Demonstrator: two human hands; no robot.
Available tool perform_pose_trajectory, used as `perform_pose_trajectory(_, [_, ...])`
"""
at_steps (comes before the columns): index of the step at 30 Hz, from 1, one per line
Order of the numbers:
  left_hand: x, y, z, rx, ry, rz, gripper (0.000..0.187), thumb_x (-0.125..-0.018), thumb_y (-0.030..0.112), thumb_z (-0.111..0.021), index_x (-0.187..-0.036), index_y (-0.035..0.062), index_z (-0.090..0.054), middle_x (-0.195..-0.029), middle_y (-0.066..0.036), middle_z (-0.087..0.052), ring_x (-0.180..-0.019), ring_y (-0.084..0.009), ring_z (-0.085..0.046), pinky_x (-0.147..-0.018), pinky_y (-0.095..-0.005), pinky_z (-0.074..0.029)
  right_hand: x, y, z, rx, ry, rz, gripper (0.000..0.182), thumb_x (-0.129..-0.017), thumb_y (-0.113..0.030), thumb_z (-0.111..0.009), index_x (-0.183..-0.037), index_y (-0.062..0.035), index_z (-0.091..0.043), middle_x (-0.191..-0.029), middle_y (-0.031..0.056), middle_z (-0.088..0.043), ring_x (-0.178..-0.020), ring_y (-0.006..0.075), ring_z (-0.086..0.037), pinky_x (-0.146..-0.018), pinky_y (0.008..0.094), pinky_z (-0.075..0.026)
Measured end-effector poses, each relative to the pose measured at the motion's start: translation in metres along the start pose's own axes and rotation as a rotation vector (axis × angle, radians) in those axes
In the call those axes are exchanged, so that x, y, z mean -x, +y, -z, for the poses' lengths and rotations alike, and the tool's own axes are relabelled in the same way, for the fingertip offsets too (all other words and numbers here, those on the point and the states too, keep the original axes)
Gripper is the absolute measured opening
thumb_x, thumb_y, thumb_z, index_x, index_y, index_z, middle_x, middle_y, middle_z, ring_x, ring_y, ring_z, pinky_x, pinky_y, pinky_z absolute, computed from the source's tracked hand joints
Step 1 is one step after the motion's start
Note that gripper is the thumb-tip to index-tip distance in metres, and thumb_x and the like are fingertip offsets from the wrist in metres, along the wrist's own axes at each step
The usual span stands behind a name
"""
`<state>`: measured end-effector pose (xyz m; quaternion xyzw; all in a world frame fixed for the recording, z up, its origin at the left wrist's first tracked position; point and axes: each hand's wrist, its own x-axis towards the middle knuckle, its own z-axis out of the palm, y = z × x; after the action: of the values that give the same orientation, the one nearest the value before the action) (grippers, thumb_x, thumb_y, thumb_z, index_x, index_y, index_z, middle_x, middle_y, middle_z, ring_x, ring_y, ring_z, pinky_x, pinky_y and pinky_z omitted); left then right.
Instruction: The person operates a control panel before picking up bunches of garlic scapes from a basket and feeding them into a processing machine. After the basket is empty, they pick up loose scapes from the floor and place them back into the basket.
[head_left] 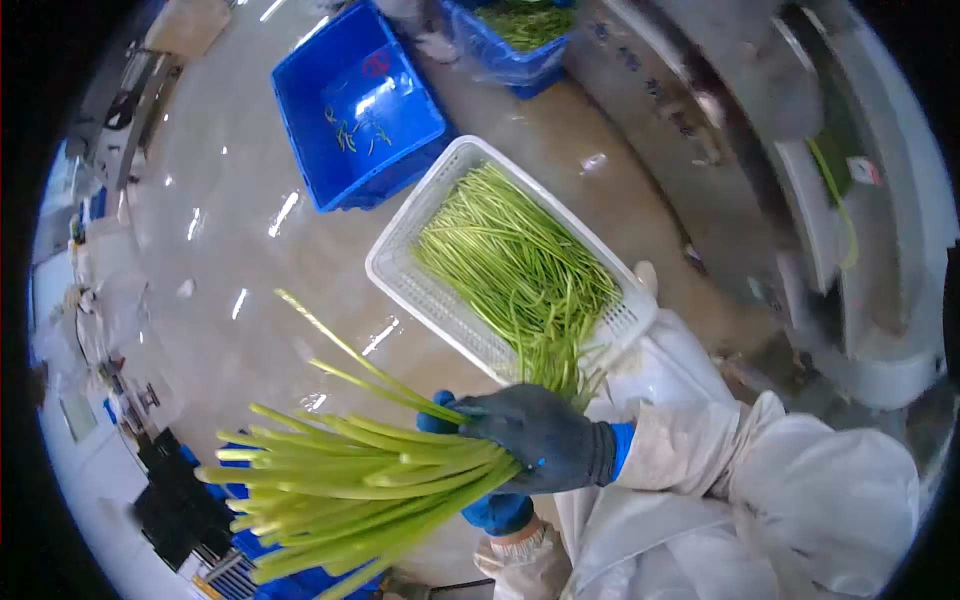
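A thick bunch of green vegetable stalks point(350, 470) is held out over the floor, its pale cut ends fanned toward the left. My right hand point(540, 435), in a dark glove with a blue cuff, is closed around the bunch. From below, my left hand point(500, 512), gloved in blue, holds the same bunch; the stalks hide most of its fingers. Thin leafy ends show beyond my right hand, near the white basket point(440, 325). More long green stalks point(515, 250) lie lengthwise inside that basket. One or two stalks stick out above the rest of the held bunch.
Beyond the basket stands a blue crate point(345, 180) with a few stem scraps in it. Another blue crate point(510, 75) at the top holds greens. Metal equipment point(830, 170) runs along the right. The floor point(230, 210) is wet and shiny.
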<state>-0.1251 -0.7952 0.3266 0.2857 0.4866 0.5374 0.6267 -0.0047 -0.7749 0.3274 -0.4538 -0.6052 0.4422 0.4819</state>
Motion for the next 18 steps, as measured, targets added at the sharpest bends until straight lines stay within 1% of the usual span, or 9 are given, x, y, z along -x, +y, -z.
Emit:
perform_pose_trajectory(2, [0.015,0.039,-0.037,0.260,0.100,0.070,0.052,-0.093,0.032,-0.041,-0.135,0.0037,-0.029,-0.128,-0.015,-0.043,-0.117,-0.0232,-0.043,-0.101,-0.0386,-0.034,-0.006,-0.046,0.018,0.132,0.045,0.073,0.058,-0.071,-0.043,-0.064,-0.111,-0.0026,-0.053,-0.120,0.0185,-0.049,-0.084,0.0319,-0.057,-0.072,0.0426,-0.044])
perform_pose_trajectory(3, [0.019,0.058,-0.054,0.305,0.082,0.058,0.051,-0.093,0.031,-0.041,-0.134,0.0035,-0.030,-0.127,-0.015,-0.044,-0.116,-0.0232,-0.043,-0.100,-0.0383,-0.035,-0.008,-0.070,0.029,0.150,0.071,0.088,0.058,-0.071,-0.043,-0.064,-0.111,-0.0026,-0.053,-0.120,0.0185,-0.049,-0.084,0.0319,-0.057,-0.072,0.0426,-0.044])
perform_pose_trajectory(6, [0.023,0.111,-0.097,0.157,-0.152,-0.057,0.045,-0.092,0.028,-0.042,-0.129,0.0029,-0.035,-0.123,-0.015,-0.047,-0.111,-0.0229,-0.046,-0.097,-0.0373,-0.036,-0.008,-0.141,0.061,0.220,0.188,0.197,0.060,-0.071,-0.046,-0.060,-0.106,0.0026,-0.054,-0.118,0.0214,-0.050,-0.083,0.0316,-0.057,-0.072,0.0427,-0.045])
perform_pose_trajectory(9, [0.042,0.140,-0.144,0.073,-0.370,-0.147,0.040,-0.092,0.025,-0.042,-0.124,0.0022,-0.039,-0.118,-0.014,-0.049,-0.107,-0.0227,-0.048,-0.093,-0.0363,-0.038,0.002,-0.197,0.097,0.380,0.322,0.267,0.056,-0.072,-0.043,-0.060,-0.104,0.0025,-0.055,-0.117,0.0215,-0.051,-0.081,0.0319,-0.056,-0.071,0.0428,-0.045])
perform_pose_trajectory(10, [0.047,0.145,-0.163,0.039,-0.422,-0.175,0.039,-0.092,0.025,-0.042,-0.123,0.0020,-0.041,-0.117,-0.014,-0.050,-0.106,-0.0226,-0.049,-0.092,-0.0359,-0.039,0.009,-0.211,0.112,0.492,0.302,0.234,0.041,-0.075,-0.030,-0.063,-0.103,-0.0013,-0.057,-0.116,0.0196,-0.052,-0.082,0.0312,-0.057,-0.067,0.0409,-0.046])
perform_pose_trajectory(13, [0.079,0.152,-0.216,-0.068,-0.556,-0.230,0.034,-0.091,0.022,-0.043,-0.118,0.0013,-0.045,-0.113,-0.014,-0.053,-0.101,-0.0223,-0.051,-0.088,-0.0349,-0.041,0.021,-0.251,0.167,0.540,0.485,0.265,0.041,-0.078,-0.030,-0.061,-0.105,-0.0003,-0.056,-0.113,0.0190,-0.053,-0.083,0.0316,-0.058,-0.068,0.0407,-0.046])
perform_pose_trajectory(14, [0.089,0.151,-0.234,-0.128,-0.599,-0.256,0.033,-0.091,0.021,-0.043,-0.117,0.0011,-0.047,-0.112,-0.014,-0.054,-0.100,-0.0223,-0.052,-0.087,-0.0346,-0.041,0.035,-0.273,0.190,0.638,0.465,0.130,0.044,-0.076,-0.029,-0.064,-0.108,-0.0002,-0.055,-0.106,0.0182,-0.056,-0.084,0.0317,-0.059,-0.071,0.0402,-0.047])
perform_pose_trajectory(16, [0.096,0.153,-0.276,-0.267,-0.724,-0.415,0.030,-0.091,0.019,-0.044,-0.114,0.0007,-0.050,-0.109,-0.013,-0.055,-0.097,-0.0221,-0.054,-0.085,-0.0339,-0.043,0.041,-0.282,0.235,0.602,0.530,0.115,0.043,-0.075,-0.028,-0.067,-0.108,-0.0012,-0.055,-0.098,0.0172,-0.058,-0.085,0.0318,-0.059,-0.072,0.0387,-0.047])
perform_pose_trajectory(18, [0.092,0.143,-0.330,-0.350,-0.919,-0.925,0.019,-0.089,0.011,-0.046,-0.102,0.0013,-0.055,-0.098,-0.010,-0.059,-0.087,-0.0200,-0.056,-0.078,-0.0310,-0.044,0.047,-0.294,0.282,0.681,0.592,0.105,0.040,-0.075,-0.025,-0.069,-0.105,-0.0018,-0.056,-0.092,0.0156,-0.060,-0.084,0.0274,-0.060,-0.072,0.0358,-0.047])
